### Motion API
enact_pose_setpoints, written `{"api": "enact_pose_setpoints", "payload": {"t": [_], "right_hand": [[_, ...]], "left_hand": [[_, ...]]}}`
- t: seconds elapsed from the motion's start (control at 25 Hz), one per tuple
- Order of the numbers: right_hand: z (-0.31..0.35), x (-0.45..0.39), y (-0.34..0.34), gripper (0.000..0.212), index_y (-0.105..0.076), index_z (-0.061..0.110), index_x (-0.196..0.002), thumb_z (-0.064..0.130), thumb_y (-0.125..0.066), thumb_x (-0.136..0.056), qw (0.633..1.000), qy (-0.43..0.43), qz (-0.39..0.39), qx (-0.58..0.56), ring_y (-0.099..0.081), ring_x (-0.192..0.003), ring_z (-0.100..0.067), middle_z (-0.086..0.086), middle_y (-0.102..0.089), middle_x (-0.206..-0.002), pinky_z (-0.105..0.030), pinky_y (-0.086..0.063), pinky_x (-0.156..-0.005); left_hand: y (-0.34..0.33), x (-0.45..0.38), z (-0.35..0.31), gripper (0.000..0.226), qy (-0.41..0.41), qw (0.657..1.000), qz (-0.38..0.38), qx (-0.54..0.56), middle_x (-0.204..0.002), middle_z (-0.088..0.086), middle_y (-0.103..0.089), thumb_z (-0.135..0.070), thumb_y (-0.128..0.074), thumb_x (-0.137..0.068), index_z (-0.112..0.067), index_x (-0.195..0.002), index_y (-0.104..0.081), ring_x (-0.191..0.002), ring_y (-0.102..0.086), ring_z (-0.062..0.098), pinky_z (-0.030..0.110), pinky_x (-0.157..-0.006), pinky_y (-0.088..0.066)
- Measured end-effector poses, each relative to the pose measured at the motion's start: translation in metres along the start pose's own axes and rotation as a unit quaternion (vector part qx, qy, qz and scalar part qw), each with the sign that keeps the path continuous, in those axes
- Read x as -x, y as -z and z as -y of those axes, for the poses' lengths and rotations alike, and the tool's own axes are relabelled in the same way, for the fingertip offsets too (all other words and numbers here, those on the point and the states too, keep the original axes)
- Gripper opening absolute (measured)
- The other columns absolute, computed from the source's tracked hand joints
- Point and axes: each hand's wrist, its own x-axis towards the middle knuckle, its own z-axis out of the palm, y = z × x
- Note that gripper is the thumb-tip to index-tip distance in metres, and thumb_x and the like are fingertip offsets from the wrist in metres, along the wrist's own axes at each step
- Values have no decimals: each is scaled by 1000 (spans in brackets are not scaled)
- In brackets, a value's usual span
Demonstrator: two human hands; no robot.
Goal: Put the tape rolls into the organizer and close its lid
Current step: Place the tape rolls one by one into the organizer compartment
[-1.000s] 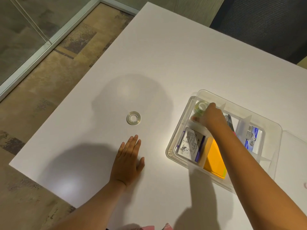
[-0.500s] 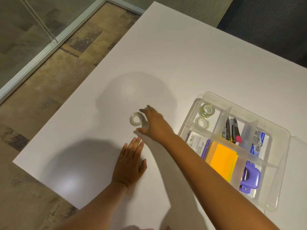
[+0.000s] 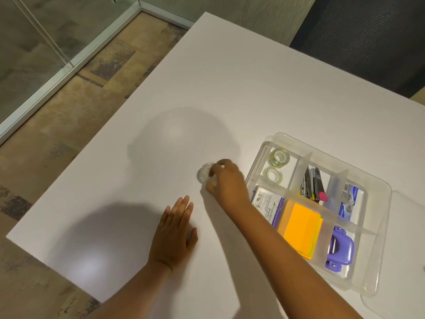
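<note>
Beside organizer [image 3: 259,157] edge | right hand [image 3: 226,181] grip clamped on tape roll [image 3: 205,176] | left hand [image 3: 174,233] flat

Three tape rolls show: two [image 3: 279,157] [image 3: 273,175] lie in the upper left compartment of the one clear organizer [image 3: 381,188] at the right of the frame, and a third [image 3: 205,176] sits left of it, at the fingertips of one of two hands [image 3: 227,180] [image 3: 176,233]. The organizer also holds one orange pad [image 3: 301,224], one purple punch [image 3: 340,248], one eraser packet [image 3: 268,203] and one staples box [image 3: 350,201].
</note>
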Motion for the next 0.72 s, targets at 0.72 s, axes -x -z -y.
{"api": "enact_pose_setpoints", "payload": {"t": [0.72], "right_hand": [[-101, -2, 68, 53, -54, -6, -114, 29, -69, -77, 932, -352, 26, -76, -53, -81, -26, -22, -59, -116, -23, -29, -46]], "left_hand": [[-1, 1, 1, 52, 2, 1000, -4, 11, -143, 13, -40, -32, -29, -89, -7, -134, -39, -132, -37, 26, 34, -113, -13]]}}
